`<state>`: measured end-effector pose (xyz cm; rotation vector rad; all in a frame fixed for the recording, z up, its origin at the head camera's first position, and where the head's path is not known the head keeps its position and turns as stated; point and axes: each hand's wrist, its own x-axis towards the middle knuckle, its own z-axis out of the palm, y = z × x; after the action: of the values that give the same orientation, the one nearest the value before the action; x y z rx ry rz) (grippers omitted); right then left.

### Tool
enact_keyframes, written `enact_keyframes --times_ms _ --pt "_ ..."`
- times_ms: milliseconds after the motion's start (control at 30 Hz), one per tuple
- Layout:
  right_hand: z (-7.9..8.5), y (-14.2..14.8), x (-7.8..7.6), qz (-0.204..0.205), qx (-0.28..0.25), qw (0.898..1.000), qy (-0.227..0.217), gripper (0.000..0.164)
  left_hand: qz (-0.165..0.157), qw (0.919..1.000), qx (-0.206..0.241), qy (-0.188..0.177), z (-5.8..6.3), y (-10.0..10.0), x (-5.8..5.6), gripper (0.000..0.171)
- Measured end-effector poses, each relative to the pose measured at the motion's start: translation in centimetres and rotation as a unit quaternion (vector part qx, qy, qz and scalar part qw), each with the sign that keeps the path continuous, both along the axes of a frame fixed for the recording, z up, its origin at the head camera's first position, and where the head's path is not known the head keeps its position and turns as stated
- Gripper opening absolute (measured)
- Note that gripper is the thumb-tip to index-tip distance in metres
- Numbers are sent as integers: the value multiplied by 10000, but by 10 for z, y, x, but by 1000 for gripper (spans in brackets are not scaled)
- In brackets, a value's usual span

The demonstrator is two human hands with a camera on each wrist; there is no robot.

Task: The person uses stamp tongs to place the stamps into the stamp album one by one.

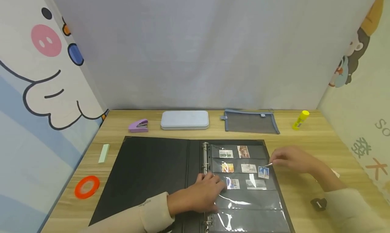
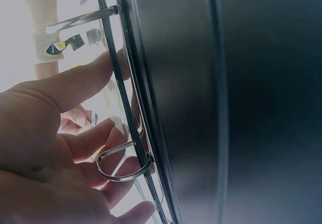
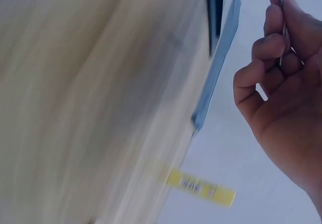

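A black ring-binder stamp album (image 1: 155, 172) lies open, its clear pocket page (image 1: 246, 216) on the right half. My right hand (image 1: 290, 158) pinches a pair of slim metal tweezers (image 1: 268, 165), also seen between the thumb and fingers in the right wrist view. At the tweezers' tip is a blue stamp (image 1: 263, 172), over the right end of the second pocket row. Several other stamps sit in the upper three rows. My left hand (image 1: 205, 193) rests on the page's left edge by the metal rings (image 2: 123, 163), fingers loosely bent.
Along the back stand a purple stapler (image 1: 138, 126), a pale pencil case (image 1: 184, 120), a mesh zip pouch (image 1: 251, 122) and a yellow glue stick (image 1: 300, 120). Left of the album lie a pale green bar (image 1: 104, 153) and an orange ring (image 1: 87, 187). A small dark object (image 1: 319, 204) is by the right sleeve.
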<state>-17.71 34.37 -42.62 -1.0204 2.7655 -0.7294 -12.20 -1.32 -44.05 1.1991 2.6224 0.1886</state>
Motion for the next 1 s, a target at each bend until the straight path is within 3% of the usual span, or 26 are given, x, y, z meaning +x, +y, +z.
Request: enact_keyframes --times_ms 233,567,833,1000 --pt "-7 -39 -7 257 92 9984 -487 11 -28 9998 -133 137 2 4 1 57" --pt "-14 -86 -6 859 132 9939 -675 8 71 9999 -151 31 4 5 0 58" --pt "-16 -104 -1 1406 228 9873 -699 10 102 9999 -94 -16 4 5 0 58" --pt "-14 -109 3 1537 459 9838 -798 9 72 9999 -112 101 3 4 0 59"
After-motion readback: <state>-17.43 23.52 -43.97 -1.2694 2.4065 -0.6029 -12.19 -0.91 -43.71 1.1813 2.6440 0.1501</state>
